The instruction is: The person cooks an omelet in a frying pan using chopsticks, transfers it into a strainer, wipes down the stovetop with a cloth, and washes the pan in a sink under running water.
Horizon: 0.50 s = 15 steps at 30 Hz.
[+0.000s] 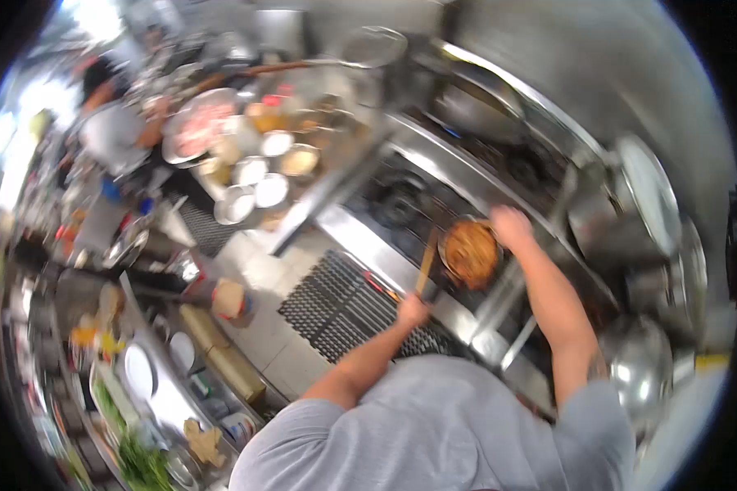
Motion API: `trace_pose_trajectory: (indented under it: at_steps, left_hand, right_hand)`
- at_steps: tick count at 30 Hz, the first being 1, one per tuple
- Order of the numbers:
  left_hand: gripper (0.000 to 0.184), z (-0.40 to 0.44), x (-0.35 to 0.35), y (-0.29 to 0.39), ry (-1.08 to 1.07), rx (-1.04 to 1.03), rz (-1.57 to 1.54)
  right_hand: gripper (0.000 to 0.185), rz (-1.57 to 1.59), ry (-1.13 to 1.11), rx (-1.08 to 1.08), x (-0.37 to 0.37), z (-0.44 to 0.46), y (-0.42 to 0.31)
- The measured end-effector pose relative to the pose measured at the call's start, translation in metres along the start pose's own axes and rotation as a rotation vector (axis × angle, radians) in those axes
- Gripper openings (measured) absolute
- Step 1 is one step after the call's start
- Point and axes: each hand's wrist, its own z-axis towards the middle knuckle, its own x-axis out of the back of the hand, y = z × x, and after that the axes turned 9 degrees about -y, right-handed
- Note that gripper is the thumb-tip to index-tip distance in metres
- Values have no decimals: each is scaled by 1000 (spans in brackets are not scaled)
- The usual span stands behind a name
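Note:
A round pan (470, 254) full of orange-brown food sits on the stove, right of centre. My left hand (413, 310) is closed around the lower end of a wooden utensil (427, 263), whose upper part reaches up along the pan's left side. My right hand (510, 227) is at the pan's upper right edge, blurred, with its fingers curled in. What it grips, if anything, is too smeared to make out.
Another person (115, 131) stands at the upper left beside a table with a large bowl of pink food (205, 124) and several containers. A large pot (477, 106) is on the back burner. Metal pots and bowls (637, 364) stand at the right. A black mat (327, 304) covers the floor.

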Motion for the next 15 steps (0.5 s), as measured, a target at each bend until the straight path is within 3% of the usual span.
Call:
trace_pose_trajectory:
  at_steps: [1,3,5,7,9,15]
  left_hand:
    - [48,-12,5,10,-12,61,-82]
    - [51,-14,-1,11,62,-31,-30]
    - [44,-24,10,20,93,-47,-107]
    - [42,-22,-1,11,101,-88,-76]
    - [42,-27,6,14,57,-84,-94]
    - [47,-18,3,2,11,-115,28]
  right_hand:
    - [17,57,139,13,-10,-8,7]
    - [13,-20,-153,-133,7,-26,10]
    - [13,-59,-214,-178,-3,-41,25]
    - [15,-81,-238,-217,-2,-67,24]
    - [13,-113,-126,-213,-27,-85,34]
    - [16,-52,-271,-228,-2,-136,-5]
